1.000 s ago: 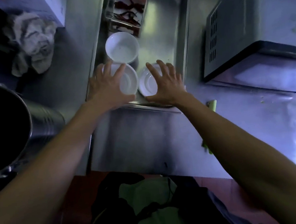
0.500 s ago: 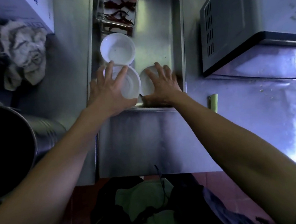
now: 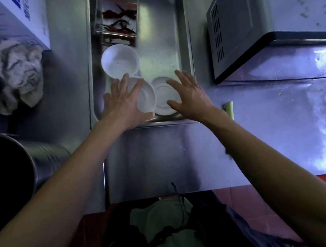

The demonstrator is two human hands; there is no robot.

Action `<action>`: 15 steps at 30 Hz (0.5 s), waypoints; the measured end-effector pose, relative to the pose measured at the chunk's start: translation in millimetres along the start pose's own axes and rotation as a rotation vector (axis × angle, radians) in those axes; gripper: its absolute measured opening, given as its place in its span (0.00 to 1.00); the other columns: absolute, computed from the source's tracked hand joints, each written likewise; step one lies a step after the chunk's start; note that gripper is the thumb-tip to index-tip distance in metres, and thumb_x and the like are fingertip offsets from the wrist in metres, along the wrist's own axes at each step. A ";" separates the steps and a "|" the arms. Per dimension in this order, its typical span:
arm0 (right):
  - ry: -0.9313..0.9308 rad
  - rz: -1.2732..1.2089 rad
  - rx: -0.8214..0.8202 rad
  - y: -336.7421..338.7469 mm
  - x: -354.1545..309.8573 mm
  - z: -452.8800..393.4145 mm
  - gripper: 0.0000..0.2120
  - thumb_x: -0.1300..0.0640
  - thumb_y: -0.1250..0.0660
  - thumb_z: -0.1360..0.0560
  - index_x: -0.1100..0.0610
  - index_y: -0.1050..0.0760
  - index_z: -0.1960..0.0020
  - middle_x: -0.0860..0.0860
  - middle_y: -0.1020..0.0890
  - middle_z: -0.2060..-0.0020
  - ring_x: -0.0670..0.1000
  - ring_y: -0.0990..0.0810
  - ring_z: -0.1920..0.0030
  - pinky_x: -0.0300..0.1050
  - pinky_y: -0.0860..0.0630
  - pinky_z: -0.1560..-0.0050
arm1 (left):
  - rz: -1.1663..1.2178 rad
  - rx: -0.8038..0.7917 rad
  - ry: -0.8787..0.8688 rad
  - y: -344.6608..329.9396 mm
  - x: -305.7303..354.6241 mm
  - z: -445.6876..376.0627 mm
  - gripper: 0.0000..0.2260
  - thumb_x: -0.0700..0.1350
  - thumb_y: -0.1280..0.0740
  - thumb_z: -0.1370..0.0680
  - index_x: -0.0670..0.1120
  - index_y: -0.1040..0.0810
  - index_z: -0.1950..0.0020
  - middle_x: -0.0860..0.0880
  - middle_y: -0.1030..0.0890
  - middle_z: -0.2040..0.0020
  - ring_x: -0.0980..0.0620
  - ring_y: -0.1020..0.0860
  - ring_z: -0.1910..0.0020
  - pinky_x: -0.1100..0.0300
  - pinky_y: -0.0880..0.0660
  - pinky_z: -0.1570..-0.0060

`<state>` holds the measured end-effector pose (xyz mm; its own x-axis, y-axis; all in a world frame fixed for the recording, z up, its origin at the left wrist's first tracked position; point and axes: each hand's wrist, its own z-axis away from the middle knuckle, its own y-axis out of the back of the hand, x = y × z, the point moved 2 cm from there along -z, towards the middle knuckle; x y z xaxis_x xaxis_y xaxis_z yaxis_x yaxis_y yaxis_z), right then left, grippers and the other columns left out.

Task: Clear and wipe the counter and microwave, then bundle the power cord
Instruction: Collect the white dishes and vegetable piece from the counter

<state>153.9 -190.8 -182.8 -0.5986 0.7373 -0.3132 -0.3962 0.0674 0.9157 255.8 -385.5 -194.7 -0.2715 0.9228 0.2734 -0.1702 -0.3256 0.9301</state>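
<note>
The left hand (image 3: pixel 122 102) still cups the tilted white plastic bowl (image 3: pixel 145 99); the right hand (image 3: pixel 190 95) has lifted, fingers spread, off the white saucer (image 3: pixel 163 98) beside it; dishes cleared, wiping next.

my one head camera looks steeply down from close above my sink (image 3: pixel 183 40) and steel counter (image 3: pixel 162 159).

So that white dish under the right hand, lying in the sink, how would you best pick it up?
The upside-down dish lies flat with its foot ring up, so probably take it by the rim: right hand from above, fingers spread over the far edge, thumb at the near edge. The left side is crowded by the neighbouring bowl.
</note>
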 end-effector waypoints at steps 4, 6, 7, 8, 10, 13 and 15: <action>-0.087 -0.084 0.054 16.8 18.4 30.1 0.30 0.48 0.31 0.24 0.51 0.35 0.25 0.57 0.41 0.22 0.59 0.48 0.21 0.62 0.40 0.26 | -0.013 -0.039 -0.053 -8.3 23.3 -18.6 0.48 0.70 0.31 0.37 0.57 0.47 0.22 0.44 0.47 0.21 0.36 0.46 0.24 0.32 0.36 0.34; -0.134 -0.126 0.064 19.1 28.4 43.2 0.29 0.49 0.31 0.23 0.51 0.35 0.24 0.57 0.42 0.21 0.59 0.48 0.21 0.61 0.41 0.25 | -0.040 -0.043 -0.093 -13.9 38.5 -27.8 0.48 0.70 0.31 0.36 0.57 0.47 0.22 0.44 0.46 0.21 0.35 0.44 0.25 0.33 0.36 0.34; -0.160 -0.146 0.066 19.0 33.6 49.3 0.29 0.49 0.32 0.23 0.50 0.35 0.24 0.56 0.42 0.21 0.58 0.49 0.21 0.60 0.41 0.24 | -0.047 -0.051 -0.111 -17.1 46.5 -32.4 0.48 0.71 0.31 0.37 0.58 0.47 0.22 0.44 0.46 0.21 0.35 0.43 0.25 0.34 0.35 0.35; -0.186 -0.163 0.072 18.6 38.6 55.1 0.29 0.49 0.32 0.22 0.50 0.35 0.24 0.56 0.42 0.21 0.58 0.49 0.21 0.59 0.41 0.24 | -0.052 -0.060 -0.125 -20.6 54.0 -36.9 0.48 0.71 0.32 0.37 0.58 0.47 0.23 0.44 0.46 0.21 0.35 0.43 0.25 0.34 0.34 0.35; -0.235 -0.183 0.085 17.8 48.1 64.5 0.29 0.49 0.32 0.22 0.51 0.35 0.24 0.55 0.43 0.21 0.57 0.49 0.20 0.59 0.41 0.25 | -0.057 -0.093 -0.130 -27.8 66.2 -46.5 0.49 0.73 0.32 0.38 0.59 0.49 0.23 0.45 0.48 0.21 0.36 0.45 0.24 0.35 0.34 0.35; -0.278 -0.212 0.089 15.7 60.3 75.7 0.29 0.50 0.33 0.22 0.51 0.36 0.23 0.55 0.43 0.20 0.57 0.49 0.20 0.57 0.43 0.23 | -0.083 -0.134 -0.108 -37.2 77.3 -59.6 0.49 0.73 0.34 0.37 0.60 0.52 0.23 0.46 0.50 0.20 0.37 0.48 0.23 0.34 0.37 0.32; -0.299 -0.229 0.082 13.3 66.4 82.2 0.29 0.50 0.33 0.21 0.52 0.36 0.23 0.56 0.43 0.20 0.57 0.49 0.20 0.55 0.46 0.22 | -0.101 -0.142 -0.106 -41.5 80.9 -65.2 0.48 0.73 0.35 0.37 0.60 0.52 0.23 0.47 0.51 0.20 0.36 0.48 0.23 0.33 0.37 0.33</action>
<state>166.1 -85.7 -170.7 -0.2669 0.8594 -0.4360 -0.4323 0.2976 0.8512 179.1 -310.7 -227.2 -0.1462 0.9664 0.2116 -0.3254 -0.2490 0.9122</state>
